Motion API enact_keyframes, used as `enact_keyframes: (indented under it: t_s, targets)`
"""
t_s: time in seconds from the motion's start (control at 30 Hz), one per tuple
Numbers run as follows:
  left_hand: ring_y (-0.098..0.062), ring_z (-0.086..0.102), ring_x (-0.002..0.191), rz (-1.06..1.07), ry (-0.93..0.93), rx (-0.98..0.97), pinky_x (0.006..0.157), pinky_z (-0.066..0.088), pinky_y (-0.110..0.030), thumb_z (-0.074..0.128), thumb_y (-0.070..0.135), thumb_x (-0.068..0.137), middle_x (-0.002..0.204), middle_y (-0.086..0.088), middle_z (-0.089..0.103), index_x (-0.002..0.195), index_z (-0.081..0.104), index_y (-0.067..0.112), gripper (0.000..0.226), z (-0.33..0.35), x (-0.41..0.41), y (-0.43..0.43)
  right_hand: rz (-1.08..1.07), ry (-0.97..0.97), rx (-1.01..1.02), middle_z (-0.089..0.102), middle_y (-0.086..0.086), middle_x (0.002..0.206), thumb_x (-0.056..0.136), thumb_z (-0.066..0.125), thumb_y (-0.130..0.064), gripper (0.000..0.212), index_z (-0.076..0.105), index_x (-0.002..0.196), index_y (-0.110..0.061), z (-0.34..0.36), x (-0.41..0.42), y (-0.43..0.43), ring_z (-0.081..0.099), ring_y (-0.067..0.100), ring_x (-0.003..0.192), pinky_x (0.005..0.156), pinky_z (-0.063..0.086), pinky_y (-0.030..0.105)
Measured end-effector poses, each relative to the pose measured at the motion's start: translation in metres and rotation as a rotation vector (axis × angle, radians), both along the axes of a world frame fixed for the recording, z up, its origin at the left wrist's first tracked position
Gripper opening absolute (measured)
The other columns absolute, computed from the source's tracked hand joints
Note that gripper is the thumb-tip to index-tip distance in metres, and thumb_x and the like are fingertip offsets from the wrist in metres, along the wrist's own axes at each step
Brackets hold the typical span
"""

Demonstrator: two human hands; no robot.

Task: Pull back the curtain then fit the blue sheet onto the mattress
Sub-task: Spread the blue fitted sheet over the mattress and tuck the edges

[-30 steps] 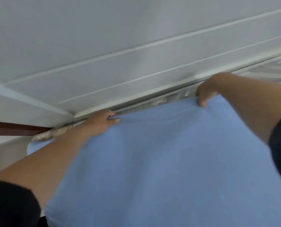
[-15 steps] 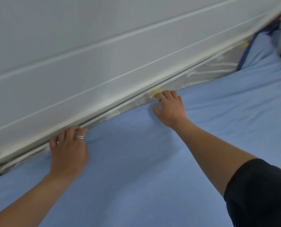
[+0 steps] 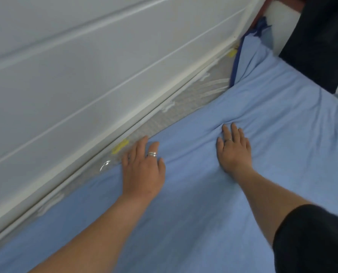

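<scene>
The blue sheet (image 3: 213, 203) lies spread over the mattress and fills the lower right of the head view. A strip of the mattress (image 3: 185, 103), wrapped in clear plastic with yellow labels, shows bare along the wall side. My left hand (image 3: 143, 170) lies flat on the sheet's edge next to that strip, fingers apart, a ring on one finger. My right hand (image 3: 233, 148) presses flat on the sheet further in, with small folds bunched at its fingertips. Neither hand grips the cloth. At the far corner the sheet (image 3: 250, 54) stands bunched up with a dark blue hem.
A white panelled wall (image 3: 85, 66) runs along the mattress's far side, leaving only a narrow gap. A dark cloth (image 3: 321, 36) hangs at the top right over the far corner of the bed. A reddish wooden edge (image 3: 262, 12) shows beside it.
The view has swung right toward the far corner. Both hands have moved right along the sheet, off its wall-side edge, and now lie flat on it.
</scene>
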State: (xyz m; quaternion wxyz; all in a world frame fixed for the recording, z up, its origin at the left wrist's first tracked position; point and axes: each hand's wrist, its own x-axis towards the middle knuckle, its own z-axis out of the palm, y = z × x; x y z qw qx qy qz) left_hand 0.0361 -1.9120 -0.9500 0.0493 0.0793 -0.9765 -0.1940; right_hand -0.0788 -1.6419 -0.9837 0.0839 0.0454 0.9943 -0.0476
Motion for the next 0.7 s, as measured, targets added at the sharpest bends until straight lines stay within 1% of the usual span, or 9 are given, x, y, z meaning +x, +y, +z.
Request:
enact_keyframes:
  t_s: [0.07, 0.13, 0.23, 0.3, 0.47, 0.57, 0.7]
  targets:
    - [-0.031, 0.05, 0.127, -0.041, 0.021, -0.053, 0.102, 0.038, -0.051, 0.062, 0.033, 0.087, 0.142, -0.007, 0.053, 0.131, 0.057, 0.017, 0.046, -0.006, -0.04, 0.01, -0.006, 0.112, -0.011, 0.017, -0.003, 0.165, 0.098, 0.019, -0.056, 0.062, 0.022, 0.156, -0.033, -0.012, 0.012, -0.004, 0.014, 0.021, 0.152, 0.122, 0.016, 0.044]
    - [-0.03, 0.051, 0.123, -0.094, -0.022, -0.087, 0.096, 0.038, -0.048, 0.054, 0.042, 0.088, 0.138, -0.003, 0.055, 0.13, 0.056, 0.018, 0.048, -0.018, -0.078, 0.019, -0.013, 0.171, -0.013, 0.022, -0.003, 0.164, 0.098, 0.024, -0.054, 0.06, 0.027, 0.155, -0.033, -0.017, 0.008, 0.002, 0.018, 0.021, 0.151, 0.121, 0.02, 0.044]
    - [-0.027, 0.049, 0.118, -0.115, -0.055, -0.209, 0.091, 0.034, -0.045, 0.048, 0.05, 0.086, 0.132, 0.003, 0.054, 0.125, 0.056, 0.023, 0.047, -0.034, -0.097, 0.021, -0.002, 0.168, -0.016, 0.021, -0.004, 0.164, 0.099, 0.026, -0.053, 0.059, 0.026, 0.154, -0.034, -0.022, 0.005, 0.004, 0.017, 0.02, 0.152, 0.12, 0.019, 0.044]
    - [-0.027, 0.047, 0.117, -0.099, -0.041, -0.224, 0.09, 0.033, -0.046, 0.048, 0.051, 0.086, 0.129, 0.002, 0.052, 0.121, 0.055, 0.024, 0.045, -0.038, -0.102, 0.024, -0.019, 0.134, -0.018, 0.021, -0.003, 0.164, 0.098, 0.028, -0.053, 0.059, 0.026, 0.154, -0.034, -0.022, 0.003, 0.004, 0.015, 0.02, 0.152, 0.121, 0.017, 0.044]
    - [-0.032, 0.049, 0.116, -0.092, -0.072, -0.215, 0.092, 0.033, -0.049, 0.052, 0.048, 0.084, 0.128, -0.003, 0.052, 0.12, 0.058, 0.02, 0.046, -0.033, -0.105, 0.025, -0.025, 0.049, -0.026, 0.018, -0.004, 0.165, 0.095, 0.03, -0.05, 0.062, 0.026, 0.155, -0.034, -0.012, -0.001, 0.003, 0.011, 0.019, 0.153, 0.122, 0.014, 0.043]
    - [-0.034, 0.051, 0.115, -0.087, -0.082, -0.19, 0.094, 0.034, -0.051, 0.052, 0.048, 0.082, 0.129, -0.006, 0.054, 0.12, 0.061, 0.018, 0.049, -0.034, -0.104, 0.027, -0.022, 0.067, -0.003, 0.023, -0.002, 0.164, 0.093, 0.036, -0.048, 0.064, 0.029, 0.154, -0.031, -0.014, 0.001, 0.003, 0.013, 0.021, 0.153, 0.121, 0.017, 0.045]
    - [-0.036, 0.055, 0.111, -0.047, -0.031, -0.133, 0.094, 0.035, -0.051, 0.052, 0.051, 0.079, 0.128, -0.007, 0.058, 0.117, 0.064, 0.017, 0.052, -0.039, -0.105, 0.024, 0.003, 0.097, -0.003, 0.023, 0.0, 0.164, 0.09, 0.042, -0.046, 0.07, 0.025, 0.156, -0.031, -0.021, 0.0, 0.005, 0.012, 0.024, 0.154, 0.12, 0.019, 0.048]
